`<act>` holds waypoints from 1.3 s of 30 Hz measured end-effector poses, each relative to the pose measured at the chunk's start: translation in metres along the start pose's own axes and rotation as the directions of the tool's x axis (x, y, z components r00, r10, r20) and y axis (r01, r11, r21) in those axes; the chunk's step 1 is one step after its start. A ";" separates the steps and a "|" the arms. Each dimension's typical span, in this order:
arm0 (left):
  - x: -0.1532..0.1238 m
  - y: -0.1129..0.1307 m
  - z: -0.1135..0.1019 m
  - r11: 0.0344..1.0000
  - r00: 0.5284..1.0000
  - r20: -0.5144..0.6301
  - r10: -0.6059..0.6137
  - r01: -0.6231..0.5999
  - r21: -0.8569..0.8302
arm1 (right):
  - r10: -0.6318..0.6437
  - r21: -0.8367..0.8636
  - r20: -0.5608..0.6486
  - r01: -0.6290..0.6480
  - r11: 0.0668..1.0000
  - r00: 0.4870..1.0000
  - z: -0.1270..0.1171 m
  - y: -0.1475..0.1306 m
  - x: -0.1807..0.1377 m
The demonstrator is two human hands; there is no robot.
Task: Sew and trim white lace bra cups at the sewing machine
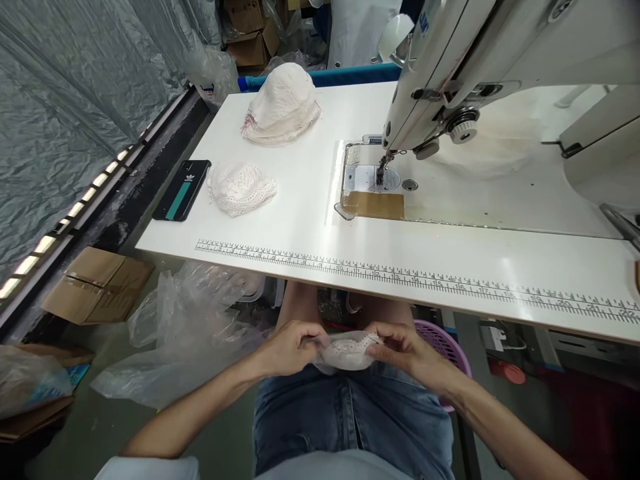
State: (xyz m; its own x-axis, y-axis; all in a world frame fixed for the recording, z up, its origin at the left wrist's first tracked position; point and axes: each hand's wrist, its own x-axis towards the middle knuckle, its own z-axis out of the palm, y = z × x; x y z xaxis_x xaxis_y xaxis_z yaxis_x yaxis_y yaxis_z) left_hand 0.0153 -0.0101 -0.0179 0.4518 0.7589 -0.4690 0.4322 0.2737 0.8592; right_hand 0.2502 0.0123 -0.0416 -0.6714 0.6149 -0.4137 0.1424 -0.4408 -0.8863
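Both hands (pixel 293 347) grip lace piece (pixel 350 348) | fingertips hidden.

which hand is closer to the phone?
Left. The left hand holds the lace in the lap, down-right of the phone; the right hand holds its other end, farther right.

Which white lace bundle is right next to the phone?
The small lace bundle, just right of the black phone. The big lace pile lies farther back, and the lace piece is held over the lap.
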 end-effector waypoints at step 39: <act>-0.004 0.003 -0.007 0.980 0.951 0.294 -0.093 0.139 -0.140 | 0.135 -0.078 0.114 -0.127 0.989 0.984 -0.008 0.001 0.002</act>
State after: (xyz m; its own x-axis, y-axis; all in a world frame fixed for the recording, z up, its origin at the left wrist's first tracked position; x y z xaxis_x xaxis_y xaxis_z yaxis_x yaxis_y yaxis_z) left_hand 0.0094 -0.0087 -0.0124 0.6190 0.5226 -0.5863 0.3773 0.4569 0.8055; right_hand 0.2549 0.0182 -0.0446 -0.7243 0.4713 -0.5033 0.2829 -0.4626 -0.8402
